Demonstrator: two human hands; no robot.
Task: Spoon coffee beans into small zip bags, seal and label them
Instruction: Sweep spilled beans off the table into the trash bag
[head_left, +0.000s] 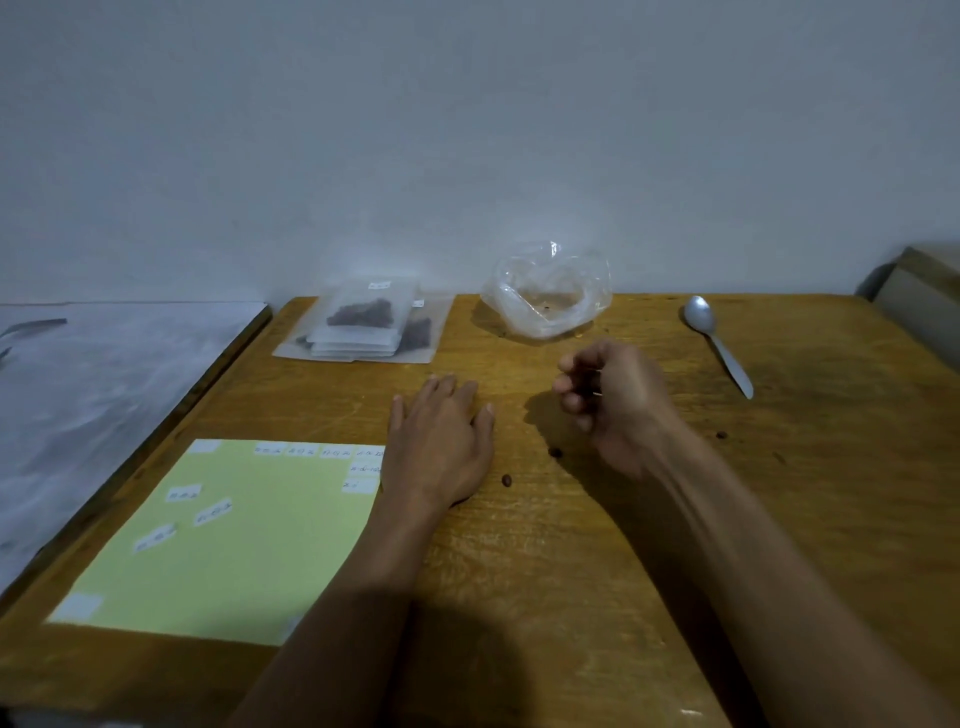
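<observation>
Presently, the wooden table carries a stack of small frosted zip bags at its far edge, several holding dark coffee beans and the top one bearing a white label. Just right of the stack sits a crumpled clear plastic supply bag, which looks nearly emptied. A grey metal spoon lies unheld, well to the right.

The left hand rests flat on the table, fingers extended, gripping nothing, its wrist overlapping the right edge of a pale yellow backing sheet that carries small white written labels. The right hand is lifted and loosely curled; whether it pinches anything cannot be told, as it is blurred.

Loose brown coffee beans lie scattered on the wood between and to the right of the hands.

Assessment: filling appears largely finished, with tidying of strays or labelling in hand. Strays are best gathered one at a time with fingertips and dropped into the supply bag, keeping the forearm clear of the sheet so that labels are not dragged.

The middle of the table is open. The left edge borders a grey surface; the far edge meets the wall, so the stack has no room behind.
</observation>
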